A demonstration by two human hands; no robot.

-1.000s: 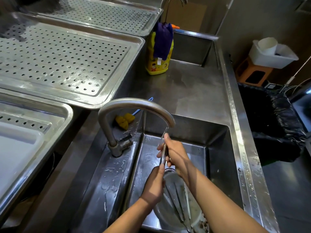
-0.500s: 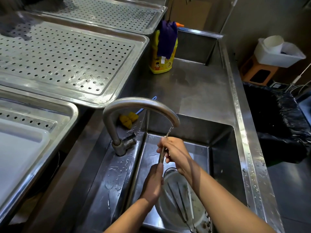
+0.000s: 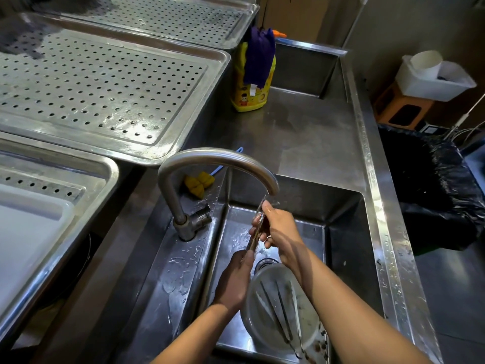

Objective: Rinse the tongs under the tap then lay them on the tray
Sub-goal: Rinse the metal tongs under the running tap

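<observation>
Tongs [image 3: 256, 231] — thin metal pair, held nearly upright over the sink [image 3: 343, 232], upper tip just under the mouth of the tap [image 3: 217, 160], water running down them. The image blurs them where the water hits.

My left hand [image 3: 235, 282] — grip closed on the lower end of the tongs, thumb and fingers pinched around it, at about 7 o'clock from the tap's mouth.

My right hand [image 3: 279, 229] — grip closed around the upper part of the tongs, fingers wrapped over the metal, directly below the spout.

Bowl [image 3: 252, 311] — pale, round, lying in the sink bottom at 5 o'clock from my hands, partly under my right forearm. It holds more long thin metal tools [image 3: 278, 311]; exact count hard to tell.

Tray [image 3: 105, 82] — perforated steel, on the surface at 10 o'clock from the tap, wet in spots. A second perforated tray [image 3: 162, 17] sits behind it at 12 o'clock, and a third tray [image 3: 52, 177] with a white board [image 3: 23, 237] in it lies at 9 o'clock.

Yellow bottle [image 3: 249, 85] — upright on the surface at 12 o'clock from the tap, a dark purple cloth [image 3: 258, 59] draped over its top.

Yellow brush [image 3: 198, 181] with a blue handle — lying behind the tap, beside the sink edge.

Black bin bag [image 3: 430, 187] — at 3 o'clock, beyond the surface's edge.
</observation>
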